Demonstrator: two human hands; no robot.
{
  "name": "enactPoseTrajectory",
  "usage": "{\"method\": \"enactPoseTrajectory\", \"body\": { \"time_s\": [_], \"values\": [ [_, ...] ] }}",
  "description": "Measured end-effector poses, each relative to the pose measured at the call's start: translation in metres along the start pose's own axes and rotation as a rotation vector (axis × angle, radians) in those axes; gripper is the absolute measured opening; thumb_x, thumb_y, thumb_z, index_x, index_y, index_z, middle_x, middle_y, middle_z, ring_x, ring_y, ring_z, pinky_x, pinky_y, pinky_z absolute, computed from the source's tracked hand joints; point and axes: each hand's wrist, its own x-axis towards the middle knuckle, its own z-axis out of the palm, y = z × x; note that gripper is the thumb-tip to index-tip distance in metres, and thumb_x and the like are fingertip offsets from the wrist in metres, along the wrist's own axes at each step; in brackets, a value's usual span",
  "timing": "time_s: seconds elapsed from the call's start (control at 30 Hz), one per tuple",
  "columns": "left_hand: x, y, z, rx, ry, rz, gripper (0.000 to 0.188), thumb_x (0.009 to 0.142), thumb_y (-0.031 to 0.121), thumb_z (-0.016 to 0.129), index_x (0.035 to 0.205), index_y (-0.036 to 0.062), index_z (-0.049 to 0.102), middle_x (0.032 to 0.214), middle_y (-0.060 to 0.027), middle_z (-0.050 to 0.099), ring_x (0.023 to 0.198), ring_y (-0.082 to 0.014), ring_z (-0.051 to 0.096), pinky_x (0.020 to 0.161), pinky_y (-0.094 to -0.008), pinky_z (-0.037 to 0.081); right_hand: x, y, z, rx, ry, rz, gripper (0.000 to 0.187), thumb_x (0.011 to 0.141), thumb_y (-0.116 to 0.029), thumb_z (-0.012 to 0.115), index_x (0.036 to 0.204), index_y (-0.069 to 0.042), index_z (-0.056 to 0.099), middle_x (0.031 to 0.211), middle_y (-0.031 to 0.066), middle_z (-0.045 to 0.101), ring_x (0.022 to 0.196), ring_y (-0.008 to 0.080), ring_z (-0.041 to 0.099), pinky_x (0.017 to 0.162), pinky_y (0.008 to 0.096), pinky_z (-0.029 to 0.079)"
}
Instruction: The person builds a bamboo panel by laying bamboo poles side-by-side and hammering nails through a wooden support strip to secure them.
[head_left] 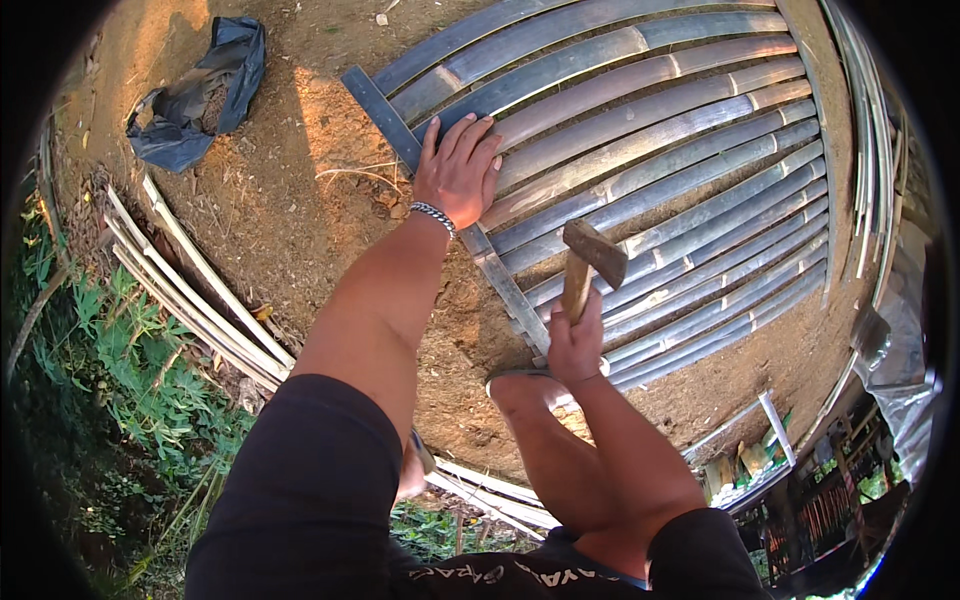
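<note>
My left hand (458, 170) lies flat with fingers stretched out, pressing on the left ends of the bamboo slats (590, 140), by the dark crosspiece (383, 112) at their edge. A metal chain bracelet (433, 214) circles that wrist. In my right hand (577, 345) is a short wooden-handled hatchet (600, 252), gripped by its handle. Its rusty, flared metal head is raised over the lower slats. The slats lie side by side with narrow gaps, joined to crosspieces along both ends. Whether any nail is under my left hand is hidden.
A black plastic bag (225, 85) sits on the bare soil at the far left. Long pale bamboo strips (200, 290) lie beside green plants (130, 370). More strips (872, 140) line the right side, near a grey sheet (905, 345). My bare feet stand near the slats.
</note>
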Motion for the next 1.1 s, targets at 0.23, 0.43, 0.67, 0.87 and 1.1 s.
{"method": "enactPoseTrajectory", "body": {
  "time_s": [0.23,0.43,0.67,0.87,1.1],
  "values": [
    [-0.004,-0.004,0.003,-0.009,0.044,-0.003,0.031,0.100,0.026,0.059,0.127,0.0129,0.066,0.147,-0.0070,0.056,0.145,-0.0268,0.044,0.125,-0.0578,0.022,0.015,0.025,-0.023,-0.168,-0.124,-0.281,0.043,0.103,-0.017,0.059,0.138,0.003,0.044,0.099,0.0173,0.065,0.083,0.0292,0.065,0.075,0.0427,0.053],
    [0.000,-0.005,0.007,-0.036,0.141,0.020,0.033,0.101,0.030,0.058,0.126,0.0101,0.067,0.146,-0.0096,0.056,0.145,-0.0280,0.043,0.126,-0.0590,0.022,-0.023,0.021,0.034,-0.106,-0.023,-0.162,0.045,0.102,-0.018,0.060,0.140,0.004,0.046,0.107,0.0284,0.067,0.098,0.0440,0.069,0.083,0.0480,0.053],
    [-0.005,-0.014,0.014,-0.053,0.189,0.072,0.038,0.103,0.034,0.055,0.129,0.0087,0.067,0.149,-0.0111,0.055,0.146,-0.0298,0.043,0.125,-0.0607,0.024,-0.061,0.021,0.086,-0.166,0.038,-0.139,0.052,0.104,-0.016,0.057,0.148,0.004,0.037,0.120,0.0327,0.063,0.106,0.0480,0.066,0.089,0.0483,0.052],
    [-0.008,-0.011,0.012,0.016,0.166,0.069,0.040,0.104,0.033,0.053,0.135,0.0106,0.064,0.149,-0.0108,0.054,0.148,-0.0282,0.040,0.126,-0.0597,0.022,-0.061,0.033,0.094,-0.101,0.212,-0.323,0.046,0.107,-0.010,0.054,0.146,0.004,0.034,0.098,0.0100,0.059,0.078,0.0129,0.058,0.063,0.0280,0.047],
    [-0.011,-0.013,0.019,0.039,0.198,0.074,0.039,0.105,0.034,0.051,0.136,0.0119,0.064,0.149,-0.0100,0.055,0.148,-0.0276,0.040,0.127,-0.0597,0.021,-0.061,0.017,0.094,-0.551,0.079,-0.104,0.052,0.105,-0.016,0.056,0.150,0.002,0.036,0.110,0.0318,0.069,0.102,0.0463,0.071,0.081,0.0516,0.056]
  ]
}}
